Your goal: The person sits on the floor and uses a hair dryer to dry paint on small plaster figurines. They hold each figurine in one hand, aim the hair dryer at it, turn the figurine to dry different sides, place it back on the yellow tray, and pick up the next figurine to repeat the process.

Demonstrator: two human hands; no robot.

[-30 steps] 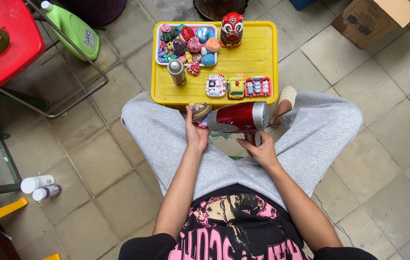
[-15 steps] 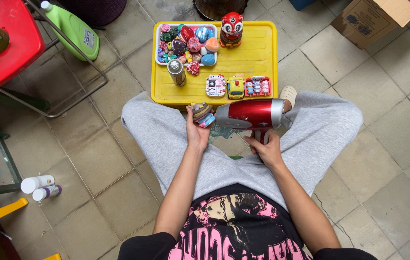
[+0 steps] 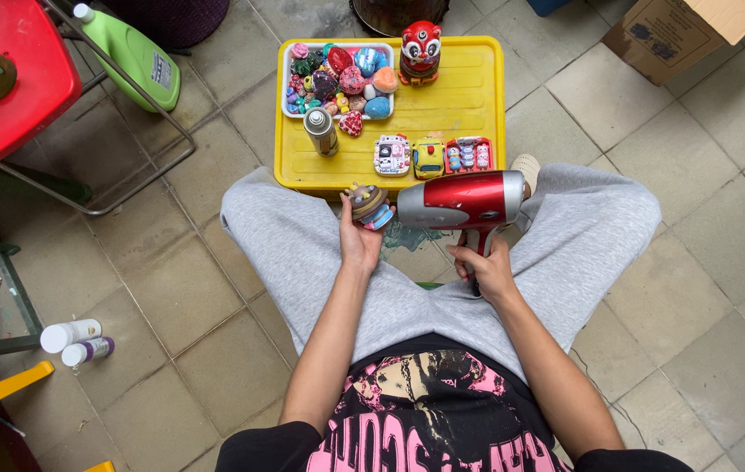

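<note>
A yellow tray table stands on the tiled floor just beyond the seated person's knees. At its far left corner a white tray is filled with painted stones; a red figurine stands to its right. Nearer, a grey spray can stands upright, and three small painted pieces are laid in a row along the near edge.

A red and silver hair dryer is gripped by its handle in the right hand, fingers closed round it. The nozzle is directed left at a small painted figure, which is clasped in the fingers of the left hand just below the tray table's near edge.

Drying of this piece is judged to be in progress. The pieces on the table appear finished, though wet paint cannot be confirmed from this view. The held figure is not yet set down.
</note>
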